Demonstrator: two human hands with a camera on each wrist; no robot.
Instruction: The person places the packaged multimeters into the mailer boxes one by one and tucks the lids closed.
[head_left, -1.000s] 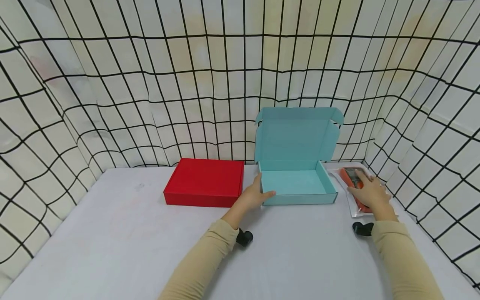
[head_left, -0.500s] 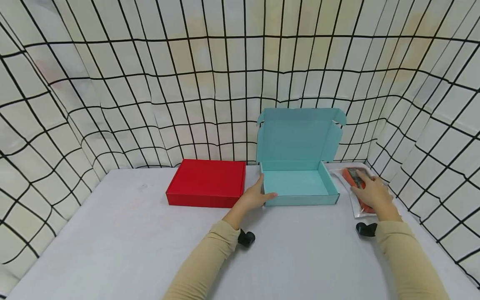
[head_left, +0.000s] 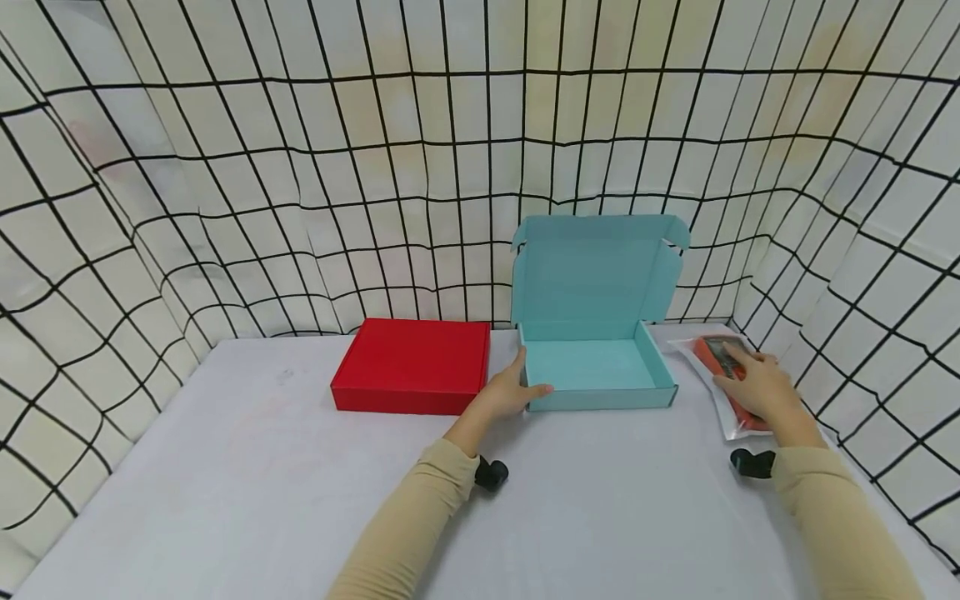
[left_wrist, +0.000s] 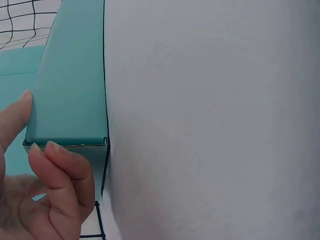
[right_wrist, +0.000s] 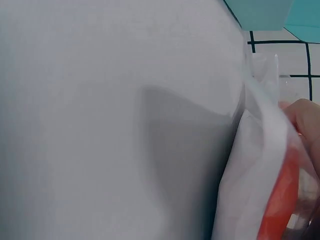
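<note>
A light teal cardboard box (head_left: 600, 400) stands on the table with its lid raised. My left hand (head_left: 506, 392) holds its front left corner, the thumb over the front wall; in the left wrist view two curled fingers (left_wrist: 62, 175) lie against the box's end. At the right, my right hand (head_left: 761, 387) grips a clear plastic bag (head_left: 731, 417) containing an orange device with a dark front, which looks like a multimeter (head_left: 705, 354). In the right wrist view the bag's near edge is tilted up over a shadow. The fingers' far side is hidden.
A shut red box (head_left: 412, 362) lies to the left of the teal one. A white cloth covers the table (head_left: 247, 467). White walls with black grid netting (head_left: 420, 167) enclose the back and both sides, close to the right hand.
My right hand has shifted slightly to the right and toward me, and the bagged multimeter has moved with it. The left hand and both boxes have stayed in place.
</note>
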